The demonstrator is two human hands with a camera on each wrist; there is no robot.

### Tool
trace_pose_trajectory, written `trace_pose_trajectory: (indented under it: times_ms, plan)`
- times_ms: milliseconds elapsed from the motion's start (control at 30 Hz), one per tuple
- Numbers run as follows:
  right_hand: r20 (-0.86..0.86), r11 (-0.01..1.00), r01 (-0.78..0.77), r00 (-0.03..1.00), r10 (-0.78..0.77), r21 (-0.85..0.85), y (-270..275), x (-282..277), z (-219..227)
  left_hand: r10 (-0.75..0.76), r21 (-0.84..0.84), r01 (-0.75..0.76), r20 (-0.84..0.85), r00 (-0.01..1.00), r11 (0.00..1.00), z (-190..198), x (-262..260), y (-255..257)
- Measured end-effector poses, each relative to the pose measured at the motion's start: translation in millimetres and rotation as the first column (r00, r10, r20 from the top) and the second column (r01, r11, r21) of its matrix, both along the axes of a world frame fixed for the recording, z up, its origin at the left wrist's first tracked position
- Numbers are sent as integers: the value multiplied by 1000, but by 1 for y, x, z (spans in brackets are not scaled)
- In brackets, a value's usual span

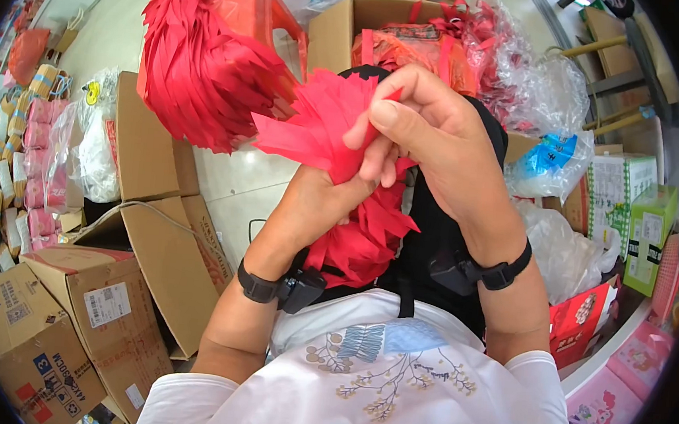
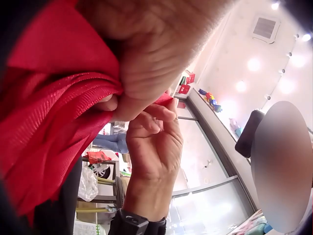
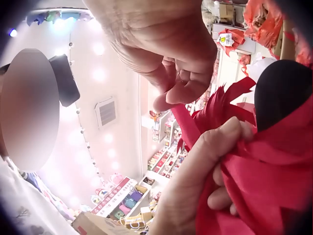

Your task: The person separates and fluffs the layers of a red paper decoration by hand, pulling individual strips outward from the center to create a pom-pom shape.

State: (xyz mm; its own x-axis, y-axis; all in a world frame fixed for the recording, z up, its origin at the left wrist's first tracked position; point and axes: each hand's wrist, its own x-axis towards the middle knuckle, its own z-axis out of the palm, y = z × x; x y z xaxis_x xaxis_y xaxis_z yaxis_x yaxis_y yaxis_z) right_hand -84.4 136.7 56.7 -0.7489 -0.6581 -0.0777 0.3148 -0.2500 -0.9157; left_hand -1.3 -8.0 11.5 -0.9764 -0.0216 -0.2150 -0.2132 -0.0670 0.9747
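You have both hands close together above your lap, each engaged on the red strip bunch (image 1: 315,122). Your left hand (image 1: 328,203) is clamped round its gathered middle; your right hand (image 1: 434,128), just to the right, pinches one narrow strip (image 3: 186,122) between thumb and fingers. The bunch fans out far and left of your left fist, with more red strips (image 1: 365,238) hanging near, over your black trousers (image 1: 442,228). A larger red bundle (image 1: 199,65) lies draped against an orange-red stool (image 1: 248,5) at far left. An open cardboard box (image 1: 333,36) holding red material stands far; clear plastic bags (image 1: 552,93) lie right of it.
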Motion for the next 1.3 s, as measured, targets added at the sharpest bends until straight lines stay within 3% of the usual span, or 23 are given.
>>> trace_pose_trajectory:
  times_ms: [100,233,267,333,400,467,500,600,733,833,900,933,1033,1133,1300]
  plan:
    - [-32,995,71,997,-73,-64,9,6,-9,-25,-37,31,151,988,999,0,0,-8]
    - [-115,950,-113,982,152,292,28,7,-11,-11,32,5,206,978,999,-15,2,-12]
    - [-117,871,-205,952,284,447,31,10,-11,1,67,-15,203,979,998,-18,2,-12]
    - [82,662,-437,865,495,609,34,10,-5,-22,59,10,207,978,998,-14,2,-12]
    - [-98,788,-266,920,380,555,34,9,-6,-16,-4,17,175,984,1000,-14,3,-10]
    - [-307,901,-21,937,170,434,32,7,-25,4,-111,7,96,995,994,-17,6,-4]
    - [-311,935,93,950,19,342,22,8,-20,10,-160,-2,50,999,987,-18,6,-1]
    - [-301,905,94,953,40,415,6,6,-15,-8,-237,-11,-82,997,971,-19,3,5]
    - [-406,831,129,905,124,541,-4,6,-12,-43,-264,7,-128,991,964,-16,5,5]
    - [-343,880,86,935,91,466,-6,7,-19,-76,-337,-33,-305,949,941,-35,1,2]
    - [-302,895,97,952,43,434,-6,8,-24,-71,-327,-28,-288,955,945,-36,1,2]
    - [-280,903,103,960,20,418,-5,9,-25,-55,-283,0,-187,981,959,-26,4,2]
    - [-235,963,42,972,22,265,2,10,-23,-46,-214,21,-112,993,977,-13,4,2]
    - [-37,983,-46,998,53,180,16,13,-20,-32,-172,23,-48,998,985,-13,3,0]
    - [-11,994,-83,996,84,74,32,21,-29,-27,-93,34,76,997,995,-15,5,-2]
